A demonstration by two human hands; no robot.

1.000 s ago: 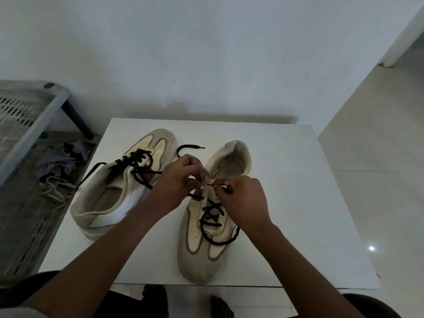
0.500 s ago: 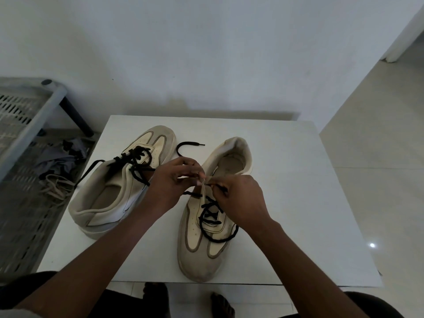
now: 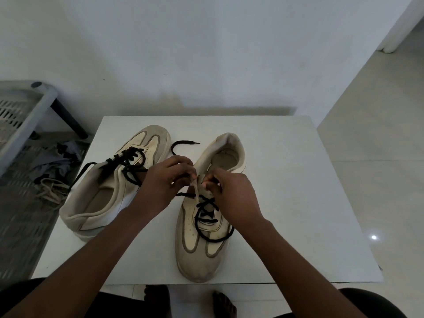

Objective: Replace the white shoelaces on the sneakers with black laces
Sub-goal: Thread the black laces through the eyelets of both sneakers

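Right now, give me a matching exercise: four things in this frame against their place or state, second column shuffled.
Things:
1. beige sneaker lying on its side
2. beige sneaker standing upright
3. loose black lace end
4. tangle of pale old laces

Place or state:
A. off the white table, on the left
B. between both hands
C. left part of the table, black-laced
D. on the table between the sneakers

Pairs: 1-C, 2-B, 3-D, 4-A

A single head-worn wide-angle view looks forward and steeply down from close above the white desk (image 3: 286,180), which fills mid-frame; the wall (image 3: 206,53) spans the top, tiled floor (image 3: 378,145) the right, both forearms entering from below.
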